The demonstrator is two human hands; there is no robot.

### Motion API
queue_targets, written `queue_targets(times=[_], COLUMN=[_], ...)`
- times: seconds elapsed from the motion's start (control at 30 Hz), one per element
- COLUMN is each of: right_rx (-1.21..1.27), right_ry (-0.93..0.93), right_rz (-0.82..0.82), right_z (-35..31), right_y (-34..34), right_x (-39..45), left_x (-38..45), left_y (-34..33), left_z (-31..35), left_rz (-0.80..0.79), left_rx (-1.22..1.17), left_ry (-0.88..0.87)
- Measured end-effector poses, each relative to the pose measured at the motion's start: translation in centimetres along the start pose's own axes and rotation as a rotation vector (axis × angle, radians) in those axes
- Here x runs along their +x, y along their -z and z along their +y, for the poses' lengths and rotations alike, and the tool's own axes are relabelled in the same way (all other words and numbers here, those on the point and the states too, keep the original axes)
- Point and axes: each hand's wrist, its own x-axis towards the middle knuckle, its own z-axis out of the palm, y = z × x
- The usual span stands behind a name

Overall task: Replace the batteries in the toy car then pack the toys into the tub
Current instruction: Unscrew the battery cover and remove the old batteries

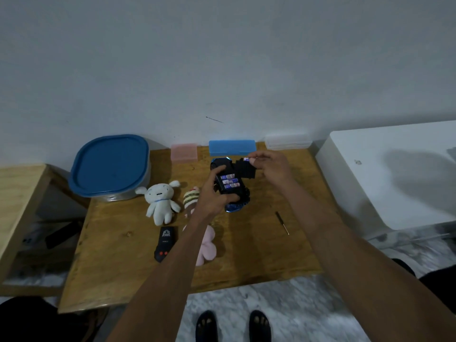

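The blue and black toy car (234, 193) lies upside down on the wooden table (259, 248), its battery bay open with three batteries (230, 181) showing. My left hand (212, 193) grips the car's left side. My right hand (270, 169) pinches one battery (246, 159) above the car's far end, beside the raised black bay cover (245, 169). The tub (111, 169) with its blue lid on stands at the table's back left. A white plush (161, 202), a striped plush (191, 197) and a pink plush (207, 245) lie left of the car.
A black remote (165, 244) lies near the front left. A small screwdriver (282, 222) rests to the right of the car. Pink (184, 152), blue (232, 147) and clear (287, 142) boxes line the back edge by the wall. A white appliance (385, 174) stands on the right.
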Motion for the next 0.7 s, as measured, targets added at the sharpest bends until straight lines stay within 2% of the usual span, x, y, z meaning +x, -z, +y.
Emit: queue_targets(times=[0.1,0.2,0.43,0.57,0.7], right_rx=[-0.018,-0.039,-0.318,-0.439,-0.557], right_ry=[-0.085,-0.190,-0.204,-0.271,-0.255], right_rz=[0.144,0.189,0.147,0.114,0.101], right_z=[1.8,4.6,12.2,14.0,14.7], right_y=[0.8,1.2,0.7,0.5,0.6], right_x=[0.2,0.1,-2.5,-3.5,-3.9], left_x=[0.0,0.1,-0.1,0.1,0.3], left_y=[0.0,-0.1,-0.7,-1.1,-1.4], left_z=[-0.2,-0.3,-1.5,-2.3,-2.8], left_rz=[-0.001,-0.011,-0.055,-0.076,-0.087], left_rx=[-0.017,0.000,0.046,0.062,0.058], left_ry=[0.000,-0.007,-0.029,-0.018,-0.006])
